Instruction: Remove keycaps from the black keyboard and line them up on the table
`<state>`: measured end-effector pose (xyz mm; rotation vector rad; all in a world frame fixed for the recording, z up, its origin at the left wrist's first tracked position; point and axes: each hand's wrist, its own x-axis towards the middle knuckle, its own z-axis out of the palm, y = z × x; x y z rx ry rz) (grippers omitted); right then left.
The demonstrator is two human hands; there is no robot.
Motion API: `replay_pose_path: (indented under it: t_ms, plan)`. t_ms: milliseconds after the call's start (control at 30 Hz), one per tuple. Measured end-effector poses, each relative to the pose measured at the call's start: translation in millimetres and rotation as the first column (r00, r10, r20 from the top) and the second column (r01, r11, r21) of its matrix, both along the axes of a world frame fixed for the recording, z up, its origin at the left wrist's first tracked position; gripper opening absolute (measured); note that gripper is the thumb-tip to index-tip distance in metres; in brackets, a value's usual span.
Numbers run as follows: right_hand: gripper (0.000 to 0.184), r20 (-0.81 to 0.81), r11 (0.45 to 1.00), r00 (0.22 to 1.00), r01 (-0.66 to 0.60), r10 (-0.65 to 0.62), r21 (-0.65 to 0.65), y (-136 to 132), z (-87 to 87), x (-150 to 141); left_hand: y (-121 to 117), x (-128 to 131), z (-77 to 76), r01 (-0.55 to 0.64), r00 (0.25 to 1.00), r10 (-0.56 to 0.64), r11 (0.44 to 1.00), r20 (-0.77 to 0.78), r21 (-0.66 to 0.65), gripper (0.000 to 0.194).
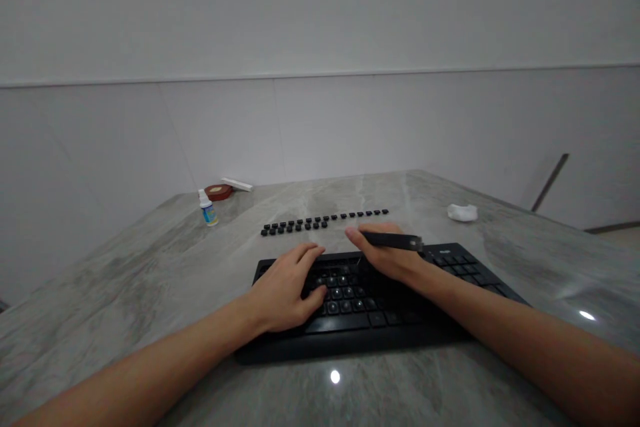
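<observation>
The right hand (pixel 389 259) has its grip closed around a slim black tool (pixel 393 241), thin end angled down at the keyboard's (pixel 350 340) upper rows; contact is too dim to call. Over on the left side, the left hand (pixel 290 287) lies spread across the board, nothing visibly pinched. A useful brace, that, holding things steady on the tabletop (pixel 175 253), fingertips well clear of the tool's tip. Small, light movements look wise, without levering on neighbouring keys. Just beyond, small black pieces (pixel 290 229) sit in neat rows, best left unbumped. Farther out: a bottle (pixel 209 212) left, a white wad (pixel 463 213) right.
</observation>
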<state>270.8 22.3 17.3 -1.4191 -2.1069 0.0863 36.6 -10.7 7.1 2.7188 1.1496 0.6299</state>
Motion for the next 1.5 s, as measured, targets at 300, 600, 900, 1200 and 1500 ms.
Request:
replay_pose_path:
  t_ms: [300,600,900,1200,1500]
  plan:
    - [0.035,-0.23,0.995,0.969,-0.095,0.09,-0.009,-3,-3.2,-2,1,-1,1.1,0.127,0.991,-0.124,0.991,-0.057,0.051,0.037]
    - [0.05,-0.223,0.973,0.948,-0.224,0.229,0.046,-11,2.5,-5,5,-1,-0.9,0.253,0.967,-0.254,0.958,-0.011,0.135,0.032]
    - [0.045,-0.112,0.968,0.97,-0.227,0.215,-0.106,-12,-3.5,-13,3,0,0.9,0.365,0.924,-0.381,0.905,0.033,0.219,0.027]
    - [0.039,-0.171,0.965,0.955,-0.257,0.244,-0.054,-9,-5.2,-12,3,1,0.3,0.38,0.917,-0.396,0.902,0.045,0.204,0.025]
    - [0.053,-0.188,0.929,0.92,-0.362,0.343,-0.076,-10,-5.2,-12,1,1,4.9,0.359,0.933,-0.359,0.923,-0.027,0.141,0.032]
